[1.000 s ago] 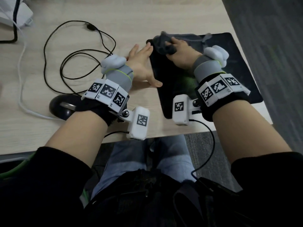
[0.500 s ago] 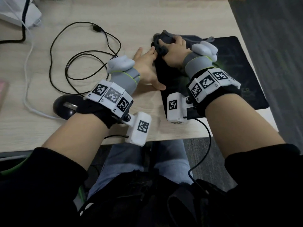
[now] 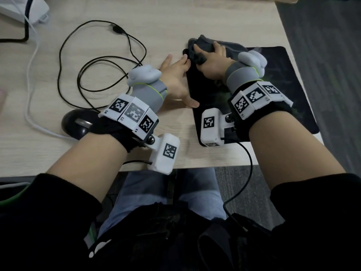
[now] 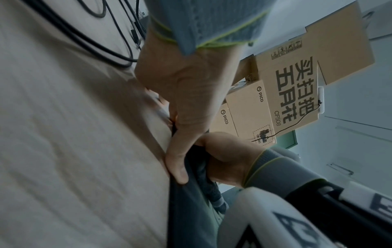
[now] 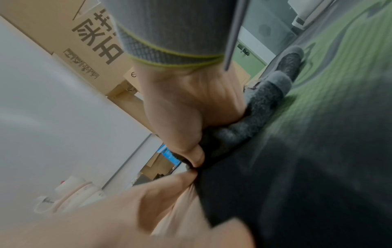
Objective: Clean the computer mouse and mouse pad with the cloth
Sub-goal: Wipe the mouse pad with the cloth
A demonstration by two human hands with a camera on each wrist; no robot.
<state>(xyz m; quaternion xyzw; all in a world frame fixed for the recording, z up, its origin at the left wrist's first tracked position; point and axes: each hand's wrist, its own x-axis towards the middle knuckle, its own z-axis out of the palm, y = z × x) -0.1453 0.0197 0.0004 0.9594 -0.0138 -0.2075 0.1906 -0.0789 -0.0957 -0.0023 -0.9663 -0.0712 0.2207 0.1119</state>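
A black mouse pad point(image 3: 283, 79) with a green pattern lies at the desk's right side. My right hand point(image 3: 210, 57) grips a bunched dark grey cloth point(image 3: 203, 46) and presses it on the pad's far left corner; the cloth point(image 5: 260, 104) trails behind the fist over the pad point(image 5: 318, 151). My left hand point(image 3: 175, 75) lies flat with straight fingers along the pad's left edge, thumb point(image 4: 178, 167) on the pad's rim. The black computer mouse point(image 3: 75, 122) sits on the desk at the left, partly hidden by my left wrist.
The mouse's black cable point(image 3: 93, 61) loops across the light wooden desk point(image 3: 166, 22). A white cable point(image 3: 32, 75) and a white device point(image 3: 23, 8) lie at the far left. Cardboard boxes point(image 4: 297, 83) stand beyond the desk. The desk's right edge runs just beside the pad.
My right hand has slid the cloth leftward and farther across the pad to its far left corner. The left hand has stayed flat at the pad's edge.
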